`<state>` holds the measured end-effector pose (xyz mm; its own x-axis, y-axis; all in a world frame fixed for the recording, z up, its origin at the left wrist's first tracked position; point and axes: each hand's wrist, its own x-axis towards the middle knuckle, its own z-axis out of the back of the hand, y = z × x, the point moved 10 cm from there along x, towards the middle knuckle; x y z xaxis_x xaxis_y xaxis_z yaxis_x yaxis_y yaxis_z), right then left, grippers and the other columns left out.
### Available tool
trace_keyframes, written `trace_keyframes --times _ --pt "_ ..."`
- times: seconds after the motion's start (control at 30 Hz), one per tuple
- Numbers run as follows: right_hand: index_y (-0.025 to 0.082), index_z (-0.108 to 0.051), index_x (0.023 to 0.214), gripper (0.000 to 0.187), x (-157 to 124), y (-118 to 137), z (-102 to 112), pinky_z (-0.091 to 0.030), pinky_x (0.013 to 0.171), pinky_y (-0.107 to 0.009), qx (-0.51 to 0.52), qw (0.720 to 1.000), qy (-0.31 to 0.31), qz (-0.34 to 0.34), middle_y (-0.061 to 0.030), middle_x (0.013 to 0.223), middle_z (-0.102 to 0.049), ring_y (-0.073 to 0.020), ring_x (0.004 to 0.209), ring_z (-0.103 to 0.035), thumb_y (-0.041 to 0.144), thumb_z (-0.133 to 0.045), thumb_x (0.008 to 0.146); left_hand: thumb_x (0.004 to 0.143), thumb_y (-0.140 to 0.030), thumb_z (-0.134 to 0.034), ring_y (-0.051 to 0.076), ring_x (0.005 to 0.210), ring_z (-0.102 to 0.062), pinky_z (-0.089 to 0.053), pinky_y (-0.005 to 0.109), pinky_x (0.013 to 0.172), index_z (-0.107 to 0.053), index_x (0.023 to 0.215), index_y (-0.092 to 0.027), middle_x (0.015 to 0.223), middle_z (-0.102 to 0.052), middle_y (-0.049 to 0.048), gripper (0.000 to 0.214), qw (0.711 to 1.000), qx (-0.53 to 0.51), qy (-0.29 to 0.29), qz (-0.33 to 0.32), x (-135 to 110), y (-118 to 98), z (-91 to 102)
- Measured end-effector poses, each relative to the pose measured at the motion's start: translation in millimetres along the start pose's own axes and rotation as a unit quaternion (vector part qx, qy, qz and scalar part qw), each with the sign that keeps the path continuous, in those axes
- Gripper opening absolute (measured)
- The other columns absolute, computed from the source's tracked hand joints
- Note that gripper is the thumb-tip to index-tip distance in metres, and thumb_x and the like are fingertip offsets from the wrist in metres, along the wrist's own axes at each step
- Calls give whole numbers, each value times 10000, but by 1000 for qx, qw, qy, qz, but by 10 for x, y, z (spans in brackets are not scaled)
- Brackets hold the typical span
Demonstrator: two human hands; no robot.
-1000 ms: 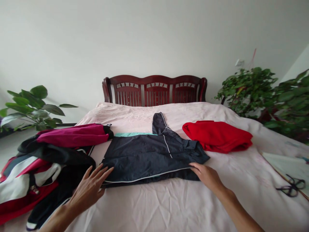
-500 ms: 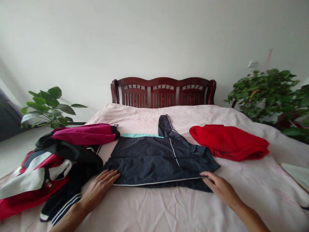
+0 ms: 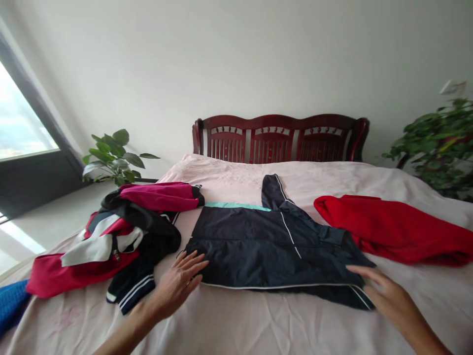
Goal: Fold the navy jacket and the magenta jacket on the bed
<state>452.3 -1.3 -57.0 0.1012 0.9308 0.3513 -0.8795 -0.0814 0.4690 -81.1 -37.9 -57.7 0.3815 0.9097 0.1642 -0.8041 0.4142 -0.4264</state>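
A dark navy jacket with white piping lies flat on the pink bedsheet, its far sleeve stretched toward the headboard and a strip of turquoise cloth showing along its far edge. My left hand is at the jacket's near left corner, fingers stretched out and slightly spread, with nothing gripped. At the other end, my right hand is by the jacket's near right corner, index finger reaching over the cloth. That hand is a little blurred, and its lower fingers are partly hidden.
On the left sits a heap of magenta, black, white and red clothes, with blue fabric beyond it. A folded red garment lies on the right. Behind stand a dark red wooden headboard and leafy plants on either side.
The view has turned left, bringing a window and blue fabric into sight. My left fingers have spread a little on the jacket. A white-striped part of the jacket now shows beside my right hand.
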Motion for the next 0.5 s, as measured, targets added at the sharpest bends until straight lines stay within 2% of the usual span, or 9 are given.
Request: trace_keyframes --times 0.03,0.1,0.17,0.2,0.27,0.33,0.43,0.5 --pt "244 -721 1115 452 -27 264 45 -539 971 -391 -1 999 -30 24 -73 1201 -720 -261 1120 -668 291 -404 796 980 -363 -473 273 1443 -388 -214 559 1215 -514 1425 -379 1505 -511 21 446 1000 23 -10 -2 48 -33 -7" --pt "221 -648 1261 463 -110 881 -80 -495 1038 -415 -3 994 -26 107 -77 1299 -669 -246 1205 -617 316 -358 912 996 -402 -438 261 1457 -364 -227 545 1214 -470 1458 -364 1535 -473 19 464 997 73 -15 -17 169 -115 -98" --pt "228 -532 1409 484 -229 1405 -374 -421 1113 -432 -50 977 4 207 -63 1429 -576 -237 1329 -515 349 -386 964 997 -452 -423 273 1470 -337 -242 555 1204 -430 1483 -361 1567 -425 31 494 992 126 -15 -25 294 -141 -235" --pt "248 -490 1447 498 -288 1550 -539 -381 1139 -456 -87 965 16 245 -52 1470 -538 -243 1363 -477 373 -411 971 992 -478 -425 285 1470 -334 -250 563 1196 -424 1487 -359 1575 -411 45 509 988 152 -16 -22 346 -120 -299" --pt "265 -452 1475 514 -367 1578 -799 -366 1133 -474 -151 946 19 287 -42 1478 -531 -246 1368 -471 397 -420 979 982 -515 -429 301 1465 -342 -260 558 1188 -407 1500 -350 1585 -391 76 544 981 195 -18 -16 416 -35 -399" --pt "263 -449 1477 503 -394 1375 -927 -385 1099 -462 -196 935 5 295 -41 1464 -546 -237 1342 -499 376 -382 991 980 -534 -417 293 1460 -354 -265 530 1189 -370 1519 -348 1589 -383 89 572 976 216 -11 -16 441 63 -462" --pt "262 -415 1498 514 -415 1050 -947 -368 1094 -449 -231 925 -8 301 -37 1505 -499 -223 1360 -477 326 -354 992 983 -562 -379 275 1465 -348 -255 507 1194 -335 1532 -360 1597 -370 86 587 975 221 11 -22 438 177 -480" --pt "263 -390 1512 527 -445 959 -908 -343 1106 -455 -242 918 -15 315 -35 1526 -471 -223 1380 -452 312 -363 987 979 -584 -366 280 1466 -344 -243 523 1194 -333 1532 -362 1597 -370 87 597 975 219 22 -19 435 231 -447"
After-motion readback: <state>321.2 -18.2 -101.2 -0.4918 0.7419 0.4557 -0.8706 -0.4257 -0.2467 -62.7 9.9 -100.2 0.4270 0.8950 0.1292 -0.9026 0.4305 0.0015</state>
